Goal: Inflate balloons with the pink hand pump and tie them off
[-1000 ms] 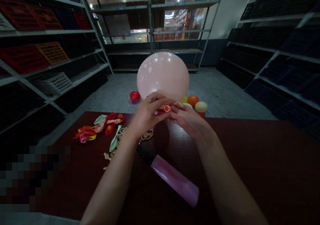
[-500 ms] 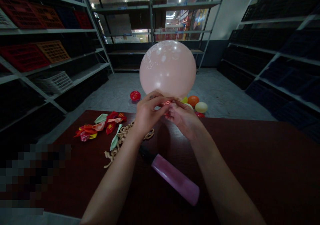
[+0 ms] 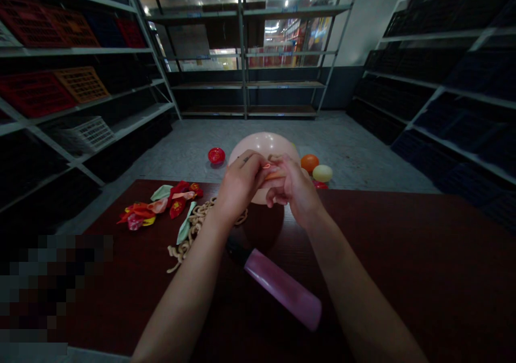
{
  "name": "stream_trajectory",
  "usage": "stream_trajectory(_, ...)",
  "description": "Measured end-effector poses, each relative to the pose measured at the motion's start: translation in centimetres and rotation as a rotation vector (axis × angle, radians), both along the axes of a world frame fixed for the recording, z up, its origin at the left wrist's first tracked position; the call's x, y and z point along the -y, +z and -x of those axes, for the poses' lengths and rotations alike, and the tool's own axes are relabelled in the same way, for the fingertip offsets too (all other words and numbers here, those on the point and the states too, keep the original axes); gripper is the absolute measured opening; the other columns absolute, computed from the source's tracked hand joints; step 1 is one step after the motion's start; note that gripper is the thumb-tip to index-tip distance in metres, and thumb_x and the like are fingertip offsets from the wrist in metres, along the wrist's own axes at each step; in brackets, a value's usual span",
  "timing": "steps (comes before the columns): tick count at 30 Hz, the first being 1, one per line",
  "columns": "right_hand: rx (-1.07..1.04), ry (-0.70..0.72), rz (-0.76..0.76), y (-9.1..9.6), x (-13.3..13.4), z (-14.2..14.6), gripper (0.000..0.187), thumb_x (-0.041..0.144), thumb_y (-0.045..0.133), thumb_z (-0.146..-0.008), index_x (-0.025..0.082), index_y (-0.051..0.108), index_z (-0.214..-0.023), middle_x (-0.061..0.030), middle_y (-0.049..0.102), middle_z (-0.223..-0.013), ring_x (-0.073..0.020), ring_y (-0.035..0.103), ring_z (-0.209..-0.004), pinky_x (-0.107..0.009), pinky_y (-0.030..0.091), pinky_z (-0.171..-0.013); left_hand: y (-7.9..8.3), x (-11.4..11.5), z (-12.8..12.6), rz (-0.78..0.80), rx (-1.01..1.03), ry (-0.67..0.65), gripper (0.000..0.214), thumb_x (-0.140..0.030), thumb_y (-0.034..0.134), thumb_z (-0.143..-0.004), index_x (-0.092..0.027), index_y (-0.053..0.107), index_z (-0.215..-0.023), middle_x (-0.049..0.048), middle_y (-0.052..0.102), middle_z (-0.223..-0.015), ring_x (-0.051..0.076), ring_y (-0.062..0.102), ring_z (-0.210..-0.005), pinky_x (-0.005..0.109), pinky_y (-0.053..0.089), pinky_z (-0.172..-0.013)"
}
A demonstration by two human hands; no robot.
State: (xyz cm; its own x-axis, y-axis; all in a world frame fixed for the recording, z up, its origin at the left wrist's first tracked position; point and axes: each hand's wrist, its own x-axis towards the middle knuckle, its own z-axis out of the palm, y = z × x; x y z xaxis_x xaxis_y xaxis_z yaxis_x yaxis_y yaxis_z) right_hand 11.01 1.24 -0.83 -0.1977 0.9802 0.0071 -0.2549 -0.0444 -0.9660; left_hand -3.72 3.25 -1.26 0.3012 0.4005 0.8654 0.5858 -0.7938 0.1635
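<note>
Beyond my hands sits an inflated pale pink balloon (image 3: pixel 264 143), low and partly hidden by my fingers. My left hand (image 3: pixel 241 184) is closed, pinching the balloon's stretched neck (image 3: pixel 276 175) between thumb and fingers. My right hand (image 3: pixel 299 191) grips the same neck from the other side, its lower fingers curled. A small loop of the neck shows between the fingertips. Below them on the dark table (image 3: pixel 403 255) lies a hand pump (image 3: pixel 282 287) with a pink-purple barrel and a black end.
Left on the table are a pile of beige curly strands (image 3: pixel 197 220), a mint uninflated balloon (image 3: pixel 185 224) and several colourful uninflated balloons (image 3: pixel 139 212). Past the table, a red balloon (image 3: pixel 216 156), an orange one (image 3: pixel 309 163) and a cream one (image 3: pixel 322 173) rest on the floor. Shelves with crates (image 3: pixel 83 83) line the sides.
The pink balloon has dropped from above my hands to lower behind them, with its neck now drawn out between my fingers. My right hand has turned and its fingers have curled more.
</note>
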Motion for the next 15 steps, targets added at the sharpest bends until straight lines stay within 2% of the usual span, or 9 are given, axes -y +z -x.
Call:
stream_trajectory(2,0.003,-0.071,-0.021,-0.3,-0.2,-0.1,0.052,0.073,0.062,-0.083,0.024,0.069,-0.101,0.0000,0.069,-0.064,-0.0079,0.046,-0.036,-0.024,0.017,-0.037,0.1,0.3,0.2,0.012,-0.074,-0.026,0.021,-0.029,0.052,-0.105,-0.017,0.063,-0.092,0.0067,0.066,-0.091,0.016,0.063,-0.083,0.028,0.051,-0.074)
stream_trajectory(6,0.014,-0.129,-0.057,-0.8,-0.8,-0.9,0.036,0.057,0.078,-0.076,0.022,0.072,-0.083,0.0043,0.058,-0.055,-0.0039,0.031,-0.036,-0.025,0.011,-0.038,0.5,0.8,0.5,0.054,-0.152,-0.091,0.026,-0.034,0.050,-0.106,-0.016,0.065,-0.095,0.0086,0.068,-0.095,0.018,0.066,-0.089,0.030,0.053,-0.079)
stream_trajectory(9,0.005,-0.069,-0.068,-0.8,-1.1,-1.7,0.028,0.046,0.081,-0.074,0.021,0.074,-0.084,0.0074,0.050,-0.050,-0.0043,0.028,-0.039,-0.026,0.013,-0.040,0.8,0.8,0.5,0.084,-0.161,-0.164,0.025,-0.035,0.052,-0.105,-0.017,0.068,-0.097,0.0093,0.070,-0.099,0.019,0.068,-0.094,0.031,0.054,-0.082)
stream_trajectory(12,-0.093,-0.003,-0.045,-0.6,-1.1,-2.1,0.025,0.043,0.079,-0.076,0.022,0.072,-0.088,0.0111,0.041,-0.047,-0.0047,0.022,-0.039,-0.026,0.013,-0.040,0.8,0.6,0.6,0.109,-0.126,-0.200,0.025,-0.035,0.055,-0.104,-0.017,0.069,-0.096,0.0090,0.071,-0.097,0.018,0.068,-0.093,0.030,0.053,-0.081)
stream_trajectory(15,-0.234,0.074,-0.021,-0.5,-1.0,-1.9,0.018,0.039,0.071,-0.080,0.024,0.063,-0.087,0.0118,0.044,-0.051,-0.0044,0.018,-0.038,-0.025,0.017,-0.039,0.6,0.0,0.9,0.138,-0.011,-0.172,0.026,-0.036,0.060,-0.102,-0.017,0.070,-0.089,0.0075,0.071,-0.090,0.018,0.068,-0.086,0.029,0.052,-0.077)
